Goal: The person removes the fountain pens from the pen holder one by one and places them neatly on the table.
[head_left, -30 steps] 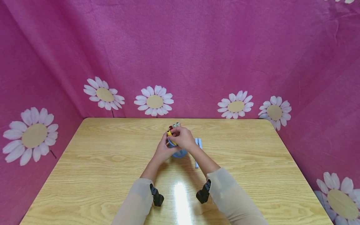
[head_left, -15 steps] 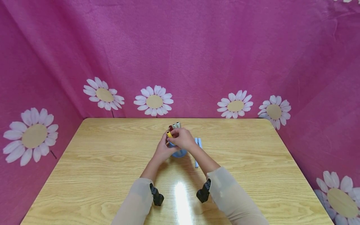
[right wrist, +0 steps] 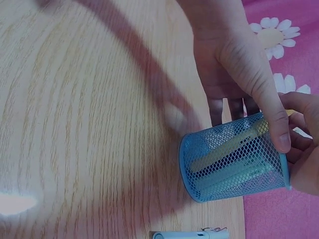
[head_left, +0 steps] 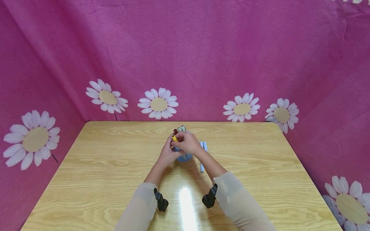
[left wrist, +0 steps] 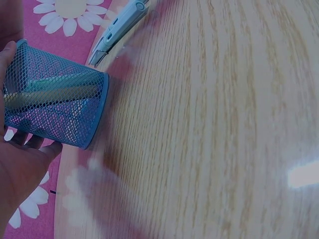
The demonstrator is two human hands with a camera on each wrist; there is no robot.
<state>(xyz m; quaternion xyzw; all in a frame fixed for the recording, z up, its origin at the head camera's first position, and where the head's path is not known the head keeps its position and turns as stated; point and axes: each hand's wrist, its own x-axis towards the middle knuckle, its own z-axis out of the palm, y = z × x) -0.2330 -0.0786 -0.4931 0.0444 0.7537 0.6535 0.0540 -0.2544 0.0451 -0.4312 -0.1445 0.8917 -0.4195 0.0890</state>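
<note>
A blue mesh pen cup (right wrist: 234, 159) stands on the table. My left hand (head_left: 168, 154) grips it from the left, its thumb over the near side by the rim in the right wrist view. My right hand (head_left: 187, 142) reaches over the rim and pinches a yellow marker (head_left: 174, 138) near its top end. The marker's lower part shows through the mesh, inside the cup. A dark red marker (head_left: 175, 131) and two pale ones (head_left: 182, 128) poke up behind my right fingers. Some fingertips of both hands are hidden.
Two pale blue stick-shaped things (head_left: 201, 157) lie side by side on the wooden table (head_left: 115, 166), right of the cup; a clip shows on one (right wrist: 189, 234). A pink flowered curtain (head_left: 199, 57) hangs behind and at both sides.
The yellow marker has gone slightly lower into the cup, and my right hand has sunk a little with it. My left hand keeps its grip on the cup.
</note>
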